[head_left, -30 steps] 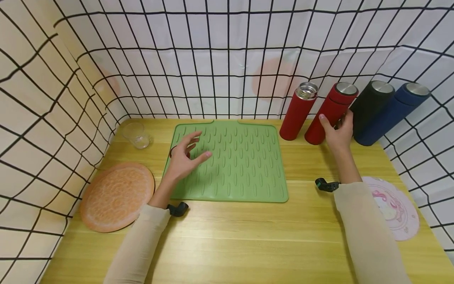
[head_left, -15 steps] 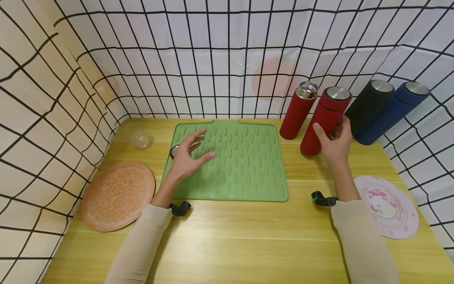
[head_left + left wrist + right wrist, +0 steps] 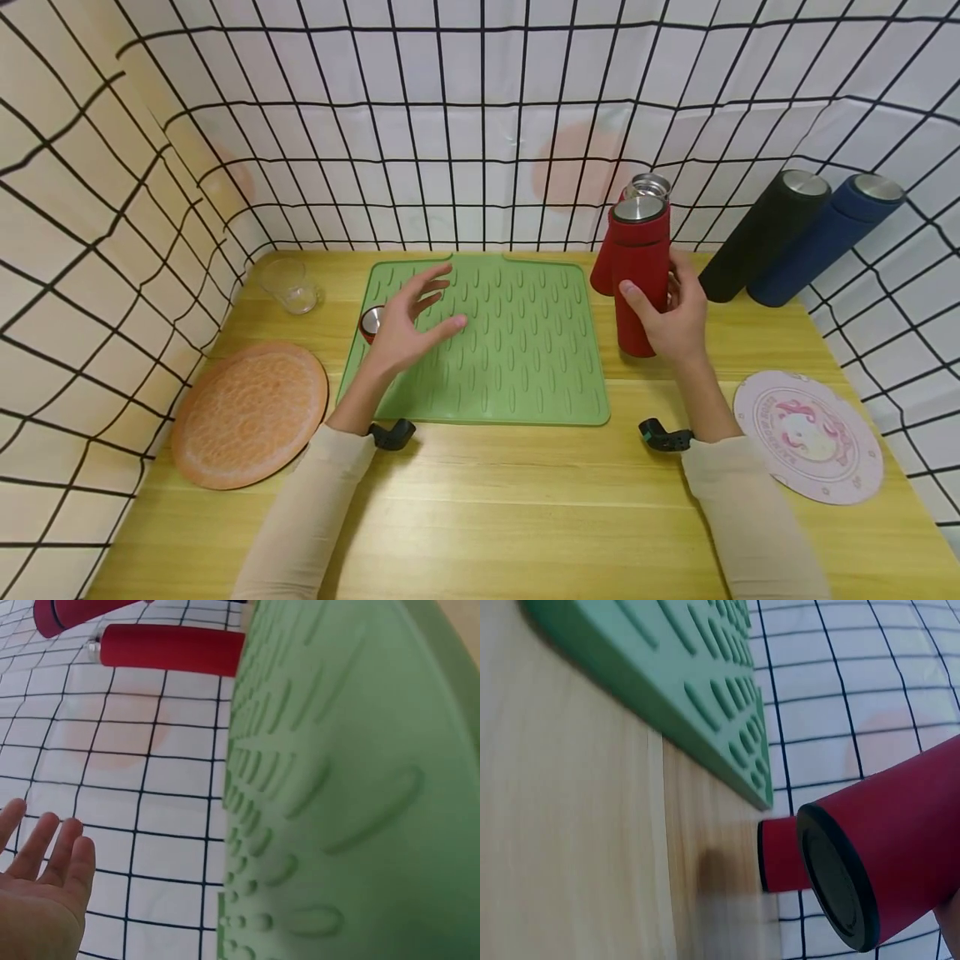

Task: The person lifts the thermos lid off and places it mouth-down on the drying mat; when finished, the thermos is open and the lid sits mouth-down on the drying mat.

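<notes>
My right hand [image 3: 677, 321] grips a capped red thermos bottle [image 3: 640, 275], fingers and thumb round its lower body. In the right wrist view the black-rimmed base of this thermos bottle [image 3: 832, 877] is lifted off the table. A second red thermos bottle [image 3: 604, 265], without a lid and with a bare steel neck, stands partly hidden behind it. Over the green ribbed mat [image 3: 517, 350] hovers my left hand [image 3: 405, 333], fingers spread and holding nothing. Beside it on the mat is a red lid [image 3: 372, 322] with a silver top, partly covered by the hand.
A black thermos bottle [image 3: 765, 237] and a blue one [image 3: 825, 242] stand at the back right. A clear glass [image 3: 294, 290] is at the back left. An orange round mat [image 3: 251, 415] and a pink round mat [image 3: 810, 437] flank the sides. Black wire grid [image 3: 483, 125] encloses the table.
My right hand has lifted the capped red thermos bottle and carried it left and nearer, in front of the uncapped one. My left hand has shifted slightly right, revealing more of the red lid.
</notes>
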Available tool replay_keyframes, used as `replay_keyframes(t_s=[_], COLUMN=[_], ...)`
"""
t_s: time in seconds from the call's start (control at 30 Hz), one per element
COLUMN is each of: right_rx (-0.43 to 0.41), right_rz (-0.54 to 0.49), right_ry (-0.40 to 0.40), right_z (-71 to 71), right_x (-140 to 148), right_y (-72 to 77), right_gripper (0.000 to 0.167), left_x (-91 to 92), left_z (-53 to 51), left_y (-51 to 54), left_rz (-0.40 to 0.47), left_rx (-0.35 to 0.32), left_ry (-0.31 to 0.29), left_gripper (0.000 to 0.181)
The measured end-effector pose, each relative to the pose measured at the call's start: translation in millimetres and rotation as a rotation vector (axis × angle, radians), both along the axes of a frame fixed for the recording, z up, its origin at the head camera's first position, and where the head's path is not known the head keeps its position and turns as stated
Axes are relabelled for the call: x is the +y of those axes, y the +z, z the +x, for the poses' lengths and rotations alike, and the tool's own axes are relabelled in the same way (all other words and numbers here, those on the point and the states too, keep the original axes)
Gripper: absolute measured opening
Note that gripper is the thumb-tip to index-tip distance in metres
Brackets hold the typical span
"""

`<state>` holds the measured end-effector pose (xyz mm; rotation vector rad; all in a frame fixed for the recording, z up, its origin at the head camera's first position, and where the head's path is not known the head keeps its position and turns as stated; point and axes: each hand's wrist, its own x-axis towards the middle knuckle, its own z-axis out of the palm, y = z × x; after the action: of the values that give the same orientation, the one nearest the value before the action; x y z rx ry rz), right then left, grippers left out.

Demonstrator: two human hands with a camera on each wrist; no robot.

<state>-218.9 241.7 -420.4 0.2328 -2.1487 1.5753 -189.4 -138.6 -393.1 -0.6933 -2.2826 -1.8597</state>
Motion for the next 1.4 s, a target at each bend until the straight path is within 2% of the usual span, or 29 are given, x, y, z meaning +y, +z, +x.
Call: replay_keyframes(t_s=[0.17, 0.37, 0.5, 0.83, 1.07, 1.23, 1.4], right_rx=[0.014, -0.021, -0.039, -0.052, -0.087, -0.069, -0.099], right_rz=[0.039, 0.103, 0.144, 0.272, 0.365, 0.382, 0.408], right_ry=[0.074, 0.119, 0.16, 0.328, 0.441, 0.515, 0.554], right_z=[5.7, 11.8, 14.7, 22.8, 29.3, 32.1, 34.9], right_x=[-16, -35, -46, -66, -71, -72, -74], right_y=[3.7, 8.2, 11.5, 22.4, 26.2, 27.3, 29.4], right_gripper=[0.063, 0.067, 0.07, 0.077, 0.074, 0.074, 0.073], left_x=[6.8, 14.8, 19.2, 23.3, 22.9, 22.1, 24.2], left_z=[-3.7, -17.1, -20.5, -16.3, -10.7, -6.8, -4.4], left_y=[2.6, -10.7, -12.7, -6.6, -1.7, -3.4, -5.7], left_rz=[0.037, 0.085, 0.096, 0.126, 0.144, 0.151, 0.196], left_rx=[0.006, 0.042, 0.072, 0.102, 0.105, 0.073, 0.102], left_ry=[-0.047, -0.095, -0.119, -0.189, -0.281, -0.347, -0.382], left_gripper=[0.074, 0.078, 0.079, 0.081, 0.08, 0.08, 0.077])
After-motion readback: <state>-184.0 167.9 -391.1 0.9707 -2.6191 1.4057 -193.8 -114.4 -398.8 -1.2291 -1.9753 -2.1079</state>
